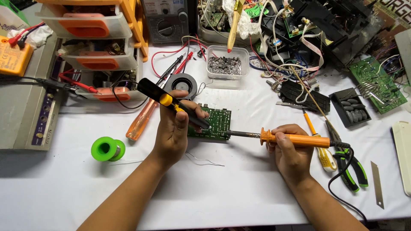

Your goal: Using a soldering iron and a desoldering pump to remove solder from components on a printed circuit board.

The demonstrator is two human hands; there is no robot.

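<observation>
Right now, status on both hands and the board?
Left hand grips black-yellow desoldering pump. Right hand holds orange soldering iron, tip at green circuit board edge. Solder spool lies clear.

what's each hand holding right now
Left hand: closed on a black and yellow desoldering pump.
Right hand: closed on an orange soldering iron.

The left hand [173,130] grips a black-and-yellow matt plastic desoldering pump [171,102]. The right hand [291,149] holds an orange smooth plastic-handled soldering iron [295,139] with a dull, darkened metal shaft. Between them lies a green glossy circuit board [218,122]. A bright green glossy plastic spool [107,149] carries shiny metal solder wire. The white worktop [222,192] looks matt and smooth. A clear plastic tub [227,62] holds grey metal scraps.
</observation>
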